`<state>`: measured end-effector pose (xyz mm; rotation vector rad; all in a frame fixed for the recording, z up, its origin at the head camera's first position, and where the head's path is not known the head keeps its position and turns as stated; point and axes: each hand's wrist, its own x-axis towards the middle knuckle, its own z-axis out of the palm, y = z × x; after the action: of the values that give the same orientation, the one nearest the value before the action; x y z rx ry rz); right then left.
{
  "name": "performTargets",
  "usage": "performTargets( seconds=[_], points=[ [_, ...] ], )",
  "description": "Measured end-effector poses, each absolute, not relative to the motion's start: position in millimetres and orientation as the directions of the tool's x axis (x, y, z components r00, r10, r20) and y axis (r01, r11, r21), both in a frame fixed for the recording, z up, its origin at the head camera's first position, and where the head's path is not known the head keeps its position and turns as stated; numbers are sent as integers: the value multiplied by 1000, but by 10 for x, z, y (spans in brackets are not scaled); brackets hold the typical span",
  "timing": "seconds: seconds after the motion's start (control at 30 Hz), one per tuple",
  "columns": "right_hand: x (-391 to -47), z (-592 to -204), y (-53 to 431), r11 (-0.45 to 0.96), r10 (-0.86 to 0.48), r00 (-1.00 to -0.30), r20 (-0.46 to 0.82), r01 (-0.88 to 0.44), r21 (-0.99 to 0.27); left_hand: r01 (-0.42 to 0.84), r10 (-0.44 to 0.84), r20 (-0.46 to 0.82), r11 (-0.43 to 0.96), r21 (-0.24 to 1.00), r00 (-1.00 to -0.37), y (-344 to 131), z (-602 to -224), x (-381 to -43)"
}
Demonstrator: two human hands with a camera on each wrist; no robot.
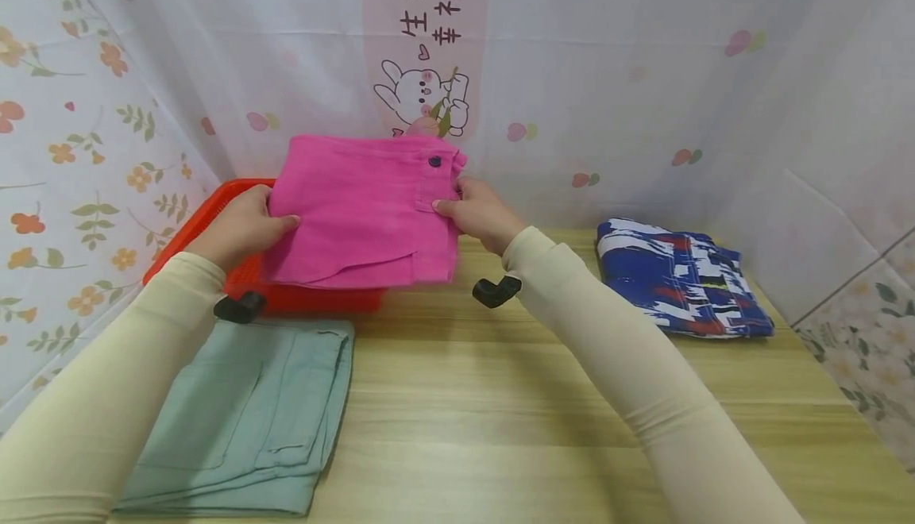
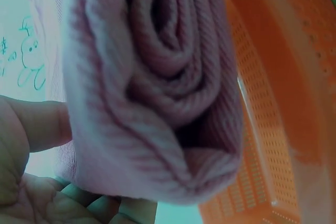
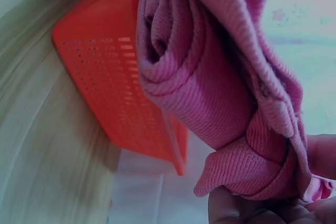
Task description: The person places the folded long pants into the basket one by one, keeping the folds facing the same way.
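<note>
Folded pink pants (image 1: pixel 357 206) with a dark button at the waist hang in the air, held between both hands. My left hand (image 1: pixel 246 226) grips their left side, thumb on the front and fingers behind. On the opposite side, my right hand (image 1: pixel 482 210) pinches the edge near the waistband. Behind and below them stands a red plastic basket (image 1: pixel 193 226), partly hidden by the cloth and the left hand. The left wrist view shows the rolled layers of the pants (image 2: pixel 152 103) close up, and the right wrist view shows their other end (image 3: pixel 210 87).
Light green folded pants (image 1: pixel 243 413) lie on the wooden table (image 1: pixel 500 429) at the front left, under the left forearm. Blue, white and red patterned folded clothing (image 1: pixel 679 278) lies at the right. A printed curtain (image 1: pixel 608 71) hangs behind the table.
</note>
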<state>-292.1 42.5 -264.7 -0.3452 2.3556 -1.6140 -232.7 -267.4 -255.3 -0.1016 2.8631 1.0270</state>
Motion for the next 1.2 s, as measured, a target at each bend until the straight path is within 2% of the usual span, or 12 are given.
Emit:
performTargets(
  seconds=[0.4, 0.57, 1.2],
  points=[
    [-3006, -2670, 136, 304, -328, -942, -67, -39, -952, -68, -73, -14, 816, 574, -997, -2889, -2552, -2455],
    [-3046, -2678, -4, 284, -330, -942, -61, -37, -958, -86, -97, -15, 788, 610, -995, -2958, -2576, -2477],
    [-3108, -2796, -480, 290, -345, -937, -45, -61, -955, -119, -152, 18, 836, 536, -988, -3332, -2609, -2412]
  ],
)
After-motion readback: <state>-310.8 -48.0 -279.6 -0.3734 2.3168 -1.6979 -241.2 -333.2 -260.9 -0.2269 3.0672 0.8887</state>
